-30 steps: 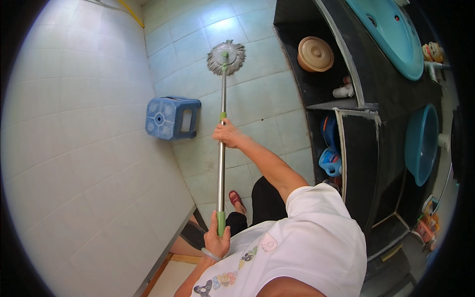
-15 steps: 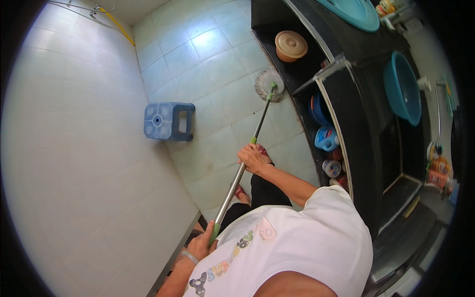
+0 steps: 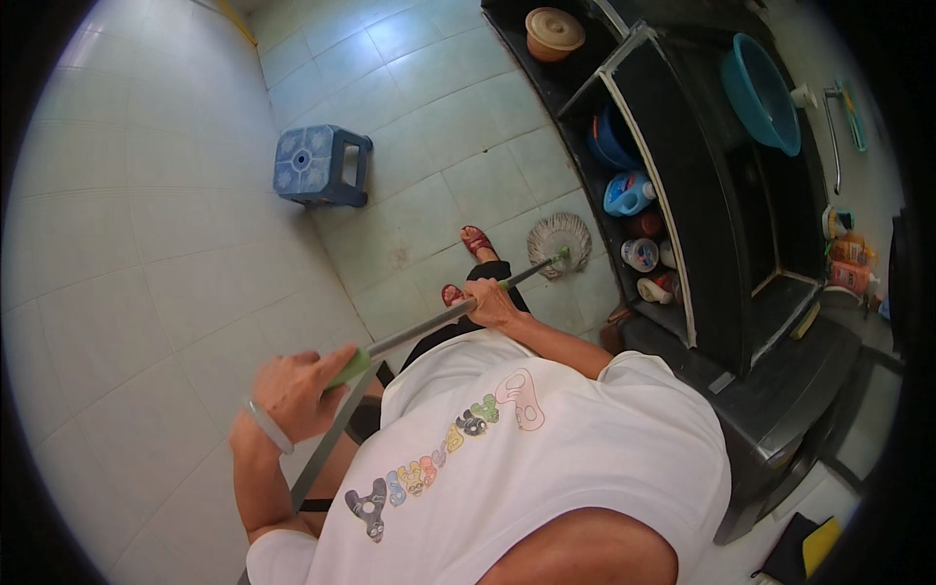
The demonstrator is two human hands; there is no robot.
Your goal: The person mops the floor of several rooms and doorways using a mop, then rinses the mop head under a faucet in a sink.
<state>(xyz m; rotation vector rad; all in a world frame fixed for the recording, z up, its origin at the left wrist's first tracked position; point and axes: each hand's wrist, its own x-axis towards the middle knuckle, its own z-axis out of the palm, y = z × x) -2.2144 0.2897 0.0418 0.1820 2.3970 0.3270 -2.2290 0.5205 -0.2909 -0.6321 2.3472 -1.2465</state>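
Note:
A mop [image 3: 409, 334] with a metal pole slants across the front of my body. At its top end my left hand [image 3: 297, 390], with a pale bangle on the wrist, is wrapped round the green grip. Lower on the pole my right hand [image 3: 490, 303] is closed, close to a green collar. The round grey string mop head [image 3: 561, 244] lies spread on the tiled floor, to the right of my feet and near the base of the black shelf unit [image 3: 673, 195].
A blue plastic stool [image 3: 322, 166] stands by the white tiled wall [image 3: 156, 253]. The shelves hold a lidded tan bucket [image 3: 555, 35], a blue detergent bottle [image 3: 629, 193] and a jar [image 3: 641, 254]. A teal basin [image 3: 760, 93] leans above. Red sandals [image 3: 477, 242] are on my feet.
The mop head has come back along the shelf, nearer to my feet. My left hand has risen and moved left with the grip, so the pole lies flatter across me.

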